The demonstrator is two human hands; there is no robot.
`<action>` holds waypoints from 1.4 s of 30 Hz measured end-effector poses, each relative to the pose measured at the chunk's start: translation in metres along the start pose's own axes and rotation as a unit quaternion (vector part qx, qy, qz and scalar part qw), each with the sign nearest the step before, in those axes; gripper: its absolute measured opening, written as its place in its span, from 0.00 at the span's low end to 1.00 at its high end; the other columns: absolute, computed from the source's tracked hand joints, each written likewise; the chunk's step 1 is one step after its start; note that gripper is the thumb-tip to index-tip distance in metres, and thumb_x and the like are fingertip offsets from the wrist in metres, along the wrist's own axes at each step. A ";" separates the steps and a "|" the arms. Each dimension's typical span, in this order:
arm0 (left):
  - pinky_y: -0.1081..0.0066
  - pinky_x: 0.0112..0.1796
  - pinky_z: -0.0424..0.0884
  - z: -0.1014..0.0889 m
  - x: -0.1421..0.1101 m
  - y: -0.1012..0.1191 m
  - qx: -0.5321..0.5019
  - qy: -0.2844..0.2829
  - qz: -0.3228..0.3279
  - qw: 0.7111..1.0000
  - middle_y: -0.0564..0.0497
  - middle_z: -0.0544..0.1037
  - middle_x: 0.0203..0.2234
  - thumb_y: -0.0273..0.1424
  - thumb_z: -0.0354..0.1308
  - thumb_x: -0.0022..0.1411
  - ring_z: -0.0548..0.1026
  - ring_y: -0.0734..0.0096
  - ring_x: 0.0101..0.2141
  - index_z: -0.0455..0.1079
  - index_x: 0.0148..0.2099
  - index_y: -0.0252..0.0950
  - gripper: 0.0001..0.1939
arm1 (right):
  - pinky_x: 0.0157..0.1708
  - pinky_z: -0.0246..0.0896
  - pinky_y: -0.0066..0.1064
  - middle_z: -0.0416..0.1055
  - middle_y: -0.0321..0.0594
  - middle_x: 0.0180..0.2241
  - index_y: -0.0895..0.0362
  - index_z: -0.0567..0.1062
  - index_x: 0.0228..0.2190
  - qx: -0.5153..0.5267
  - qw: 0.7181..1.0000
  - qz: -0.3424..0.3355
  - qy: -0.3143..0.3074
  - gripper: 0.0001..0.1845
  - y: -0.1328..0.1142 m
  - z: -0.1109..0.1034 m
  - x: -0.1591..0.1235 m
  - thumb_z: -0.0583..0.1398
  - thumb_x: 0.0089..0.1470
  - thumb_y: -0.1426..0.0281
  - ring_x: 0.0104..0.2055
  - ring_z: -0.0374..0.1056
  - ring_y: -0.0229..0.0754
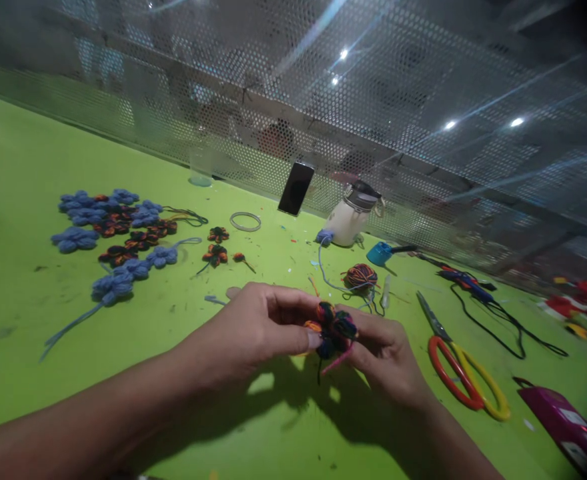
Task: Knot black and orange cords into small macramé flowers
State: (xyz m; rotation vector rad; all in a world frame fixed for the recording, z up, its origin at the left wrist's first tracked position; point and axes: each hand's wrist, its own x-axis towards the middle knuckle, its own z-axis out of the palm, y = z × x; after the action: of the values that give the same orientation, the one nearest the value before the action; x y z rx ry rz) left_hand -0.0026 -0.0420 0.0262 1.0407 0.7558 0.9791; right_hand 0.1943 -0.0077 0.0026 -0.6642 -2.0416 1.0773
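Between both hands, above the green table, is a small multicoloured yarn flower [334, 328] in dark, orange and pink strands. My left hand [268, 327] is closed, pinching the flower's left side between thumb and fingers. From the right, my right hand [388, 353] grips the other edge, also closed. Loose yarn ends hang below the flower. Beyond my hands lies a ball of multicoloured yarn [359, 277]. Small dark-orange yarn flowers [215, 255] rest past my left hand, and a group of blue yarn flowers [113, 283] mixed with dark-orange ones spreads farther left.
Scissors with red and yellow handles [466, 380] lie right of my right hand, near a purple case [558, 420]. Farther back are a phone [296, 189], a whitish bottle [346, 223], a metal ring [245, 221] and a blue object [379, 253]. A perforated metal panel [253, 113] bounds the table.
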 end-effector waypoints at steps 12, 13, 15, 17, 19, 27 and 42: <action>0.69 0.41 0.66 0.005 -0.002 0.004 0.010 0.022 -0.054 0.998 0.49 0.79 0.31 0.23 0.63 0.46 0.74 0.68 0.34 0.77 0.38 0.33 0.13 | 0.34 0.59 0.37 0.67 0.40 0.22 0.51 0.79 0.31 -0.020 1.000 -0.004 -0.019 0.10 -0.005 -0.001 0.000 0.58 0.53 0.64 0.28 0.62 0.43; 0.70 0.41 0.66 0.005 -0.003 0.005 0.019 0.016 -0.053 0.998 0.49 0.79 0.31 0.23 0.63 0.46 0.74 0.68 0.34 0.77 0.38 0.34 0.13 | 0.34 0.58 0.38 0.67 0.40 0.21 0.50 0.79 0.31 -0.020 1.000 -0.004 -0.019 0.10 -0.006 -0.001 0.000 0.58 0.53 0.64 0.28 0.63 0.43; 0.70 0.40 0.66 0.005 -0.003 0.006 0.031 0.005 -0.052 0.998 0.50 0.79 0.30 0.23 0.62 0.47 0.74 0.69 0.33 0.77 0.38 0.34 0.13 | 0.34 0.58 0.38 0.66 0.40 0.21 0.49 0.79 0.33 -0.018 1.000 0.000 -0.020 0.10 -0.007 -0.001 -0.001 0.57 0.53 0.64 0.29 0.63 0.44; 0.70 0.40 0.66 0.006 -0.004 0.006 0.035 -0.007 -0.050 0.998 0.50 0.79 0.29 0.24 0.62 0.47 0.74 0.69 0.33 0.77 0.38 0.34 0.12 | 0.33 0.58 0.37 0.66 0.39 0.21 0.47 0.79 0.35 -0.015 1.000 -0.001 -0.022 0.10 -0.007 -0.002 -0.002 0.58 0.53 0.64 0.29 0.63 0.44; 0.70 0.40 0.65 0.006 -0.005 0.006 0.039 -0.017 -0.045 0.998 0.50 0.79 0.29 0.25 0.61 0.48 0.74 0.68 0.34 0.77 0.38 0.34 0.12 | 0.32 0.58 0.37 0.66 0.39 0.21 0.47 0.79 0.35 -0.018 1.000 -0.003 -0.022 0.10 -0.006 -0.002 -0.003 0.58 0.53 0.63 0.28 0.63 0.44; 0.71 0.39 0.65 0.006 -0.006 0.006 0.040 -0.013 -0.037 0.998 0.51 0.79 0.29 0.27 0.62 0.49 0.74 0.67 0.34 0.77 0.38 0.35 0.11 | 0.27 0.59 0.32 0.68 0.40 0.24 0.54 0.78 0.33 0.038 0.998 0.055 0.003 0.10 -0.001 -0.002 -0.006 0.61 0.50 0.63 0.26 0.63 0.40; 0.69 0.38 0.64 0.000 0.004 -0.004 0.054 0.065 -0.027 0.996 0.50 0.78 0.27 0.28 0.62 0.47 0.73 0.68 0.31 0.75 0.32 0.32 0.07 | 0.21 0.55 0.23 0.67 0.34 0.26 0.55 0.68 0.38 0.302 0.937 0.146 0.101 0.12 0.011 0.036 -0.002 0.61 0.51 0.66 0.22 0.60 0.32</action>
State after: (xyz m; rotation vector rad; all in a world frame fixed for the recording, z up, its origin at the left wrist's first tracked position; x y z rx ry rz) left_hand 0.0000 -0.0391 0.0219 1.0514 0.9484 0.9755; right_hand 0.1683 -0.0209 -0.0217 -0.7214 -1.3492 1.6369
